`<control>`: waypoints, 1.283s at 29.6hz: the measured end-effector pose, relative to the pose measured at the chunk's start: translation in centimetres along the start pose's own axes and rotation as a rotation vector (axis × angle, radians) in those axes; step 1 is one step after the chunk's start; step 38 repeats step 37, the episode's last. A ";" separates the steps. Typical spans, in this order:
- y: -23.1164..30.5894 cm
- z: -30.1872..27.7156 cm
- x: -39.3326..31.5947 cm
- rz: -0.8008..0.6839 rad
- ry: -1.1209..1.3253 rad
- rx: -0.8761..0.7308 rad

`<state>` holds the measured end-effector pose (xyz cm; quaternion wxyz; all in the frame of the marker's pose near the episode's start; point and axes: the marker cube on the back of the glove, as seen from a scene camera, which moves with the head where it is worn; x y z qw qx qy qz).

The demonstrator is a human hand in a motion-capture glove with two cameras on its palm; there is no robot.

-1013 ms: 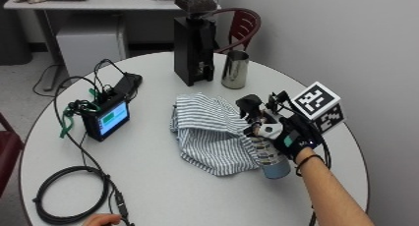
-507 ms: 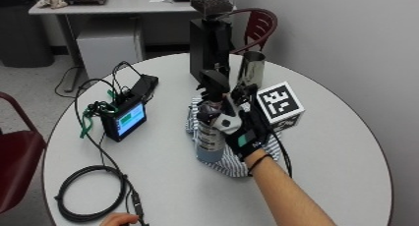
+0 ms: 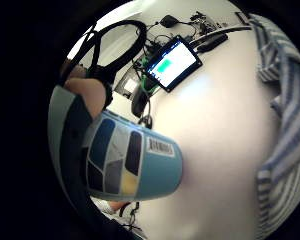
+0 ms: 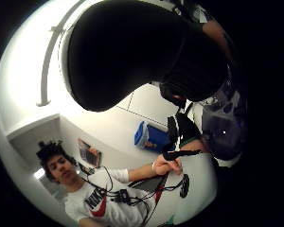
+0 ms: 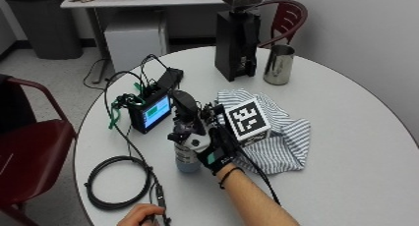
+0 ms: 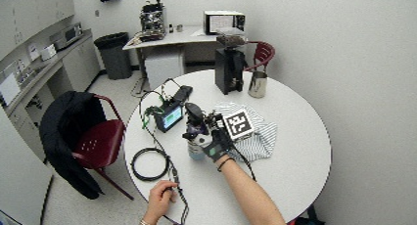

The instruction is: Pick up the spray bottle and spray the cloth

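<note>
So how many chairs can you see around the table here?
2. One dark red chair with a black jacket draped over it stands by the table's near-left edge; another stands at the far side, behind the black machine. Others may be hidden.

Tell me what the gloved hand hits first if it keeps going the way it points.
Likely the small screen beyond the spray bottle that the right hand grips, though depth is unclear. The striped cloth lies off to the side.
</note>
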<state>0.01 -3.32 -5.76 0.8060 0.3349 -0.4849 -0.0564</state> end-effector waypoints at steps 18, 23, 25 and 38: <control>0.4 2.0 1.0 -0.033 0.015 -0.043; 0.9 2.2 1.6 -0.026 0.000 -0.061; 1.3 2.2 2.0 -0.007 -0.002 -0.073; 4.2 -1.3 1.8 0.046 -0.003 -0.075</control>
